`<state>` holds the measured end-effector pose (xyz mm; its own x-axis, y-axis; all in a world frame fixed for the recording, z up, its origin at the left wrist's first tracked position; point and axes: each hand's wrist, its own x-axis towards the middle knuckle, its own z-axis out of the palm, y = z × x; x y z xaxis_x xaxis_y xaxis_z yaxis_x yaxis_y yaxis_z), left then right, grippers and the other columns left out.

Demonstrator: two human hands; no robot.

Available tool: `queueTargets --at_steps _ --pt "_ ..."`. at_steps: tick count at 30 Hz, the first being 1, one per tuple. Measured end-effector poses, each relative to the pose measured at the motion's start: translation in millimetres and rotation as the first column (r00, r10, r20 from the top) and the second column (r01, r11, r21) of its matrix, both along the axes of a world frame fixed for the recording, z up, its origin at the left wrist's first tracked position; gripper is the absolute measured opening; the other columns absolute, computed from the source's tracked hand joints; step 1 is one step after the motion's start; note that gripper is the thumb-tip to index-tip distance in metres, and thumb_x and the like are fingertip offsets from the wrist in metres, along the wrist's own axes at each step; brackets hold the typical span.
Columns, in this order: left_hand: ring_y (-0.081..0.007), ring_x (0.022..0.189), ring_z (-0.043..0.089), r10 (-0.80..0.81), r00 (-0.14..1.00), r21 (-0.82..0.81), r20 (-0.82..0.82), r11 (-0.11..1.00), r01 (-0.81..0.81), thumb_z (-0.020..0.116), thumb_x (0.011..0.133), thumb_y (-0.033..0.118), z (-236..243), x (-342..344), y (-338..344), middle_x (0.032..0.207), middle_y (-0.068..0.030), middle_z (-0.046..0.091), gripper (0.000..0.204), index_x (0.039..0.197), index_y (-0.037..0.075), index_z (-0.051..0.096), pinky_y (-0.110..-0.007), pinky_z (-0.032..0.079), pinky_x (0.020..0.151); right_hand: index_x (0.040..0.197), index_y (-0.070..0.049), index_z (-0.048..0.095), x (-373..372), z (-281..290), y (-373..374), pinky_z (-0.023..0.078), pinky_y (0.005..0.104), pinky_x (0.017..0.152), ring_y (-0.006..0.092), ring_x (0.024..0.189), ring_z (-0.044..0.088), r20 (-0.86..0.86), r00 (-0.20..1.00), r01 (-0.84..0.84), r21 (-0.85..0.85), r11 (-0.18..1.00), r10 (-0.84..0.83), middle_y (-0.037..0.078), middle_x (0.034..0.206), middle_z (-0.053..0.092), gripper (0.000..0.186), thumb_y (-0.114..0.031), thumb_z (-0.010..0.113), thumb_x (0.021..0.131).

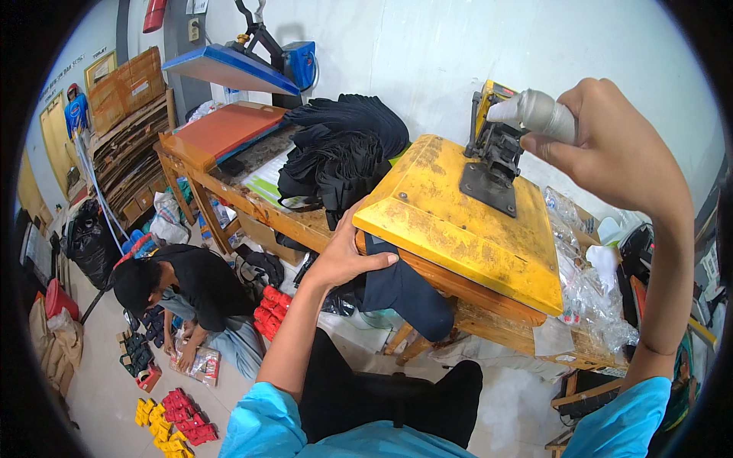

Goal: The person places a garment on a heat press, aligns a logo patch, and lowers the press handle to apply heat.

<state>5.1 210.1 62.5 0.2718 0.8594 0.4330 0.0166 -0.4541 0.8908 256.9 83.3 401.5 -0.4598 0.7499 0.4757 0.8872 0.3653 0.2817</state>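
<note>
The yellow heat press (458,210) has its upper plate down over the lower board. Out of its front edge hangs a dark navy sock (408,294), its other end hidden under the plate. My right hand (611,141) is raised, wrapped round the press's handle (538,114), which is bound in pale tape. At the press's front left corner rests my left hand (343,252), thumb and fingers spread apart. Its thumb tip lies against the navy cloth, while some fingers are partly hidden. Behind that hand, a heap of black socks (340,153) lies on the wooden table.
A second press with a raised blue plate (229,67) stands at the back left. Clear plastic wrappers (599,298) lie right of the yellow press. At left, another person (198,298) crouches on the floor among red bundles (187,416) and yellow bundles (160,424). Cardboard (130,95) is stacked behind.
</note>
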Motion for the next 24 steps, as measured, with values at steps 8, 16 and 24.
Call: queueTargets --at_steps 8,16,24 --pt "-0.0218 0.157 0.036 -0.046 0.994 -0.033 0.098 0.998 0.05 0.095 0.077 0.012 -1 5 0 0.168 -0.0123 0.041 0.12 0.171 0.001 0.021 -0.038 0.024 0.131 0.074 0.009 0.073 -8 -18 -10 0.038 0.0374 0.045 0.0174 0.043 0.048 -0.134 0.99 0.024 -0.124 0.992 -0.041 0.012 0.051 0.056 0.033 -0.017 0.082 0.091" --pt "-0.0301 0.156 0.038 -0.052 0.981 -0.062 0.186 0.996 0.064 0.099 0.073 0.023 0 9 -4 0.168 -0.0219 0.038 0.127 0.171 0.0 0.021 -0.042 0.029 0.129 0.075 0.011 0.072 -6 -31 -8 0.042 0.0401 0.048 0.0245 0.043 0.049 -0.125 0.99 0.043 -0.171 0.984 -0.065 0.02 0.053 0.056 0.033 -0.017 0.083 0.088" --pt "-0.0285 0.149 0.046 -0.064 0.953 -0.065 0.295 0.994 0.087 0.094 0.081 0.021 1 10 -11 0.162 -0.0198 0.046 0.124 0.173 0.003 0.013 -0.042 0.03 0.128 0.08 0.008 0.075 -12 -37 -11 0.053 0.0449 0.062 0.0377 0.059 0.065 -0.12 0.983 0.121 -0.14 0.983 -0.138 0.025 0.066 0.065 0.025 -0.016 0.08 0.082"
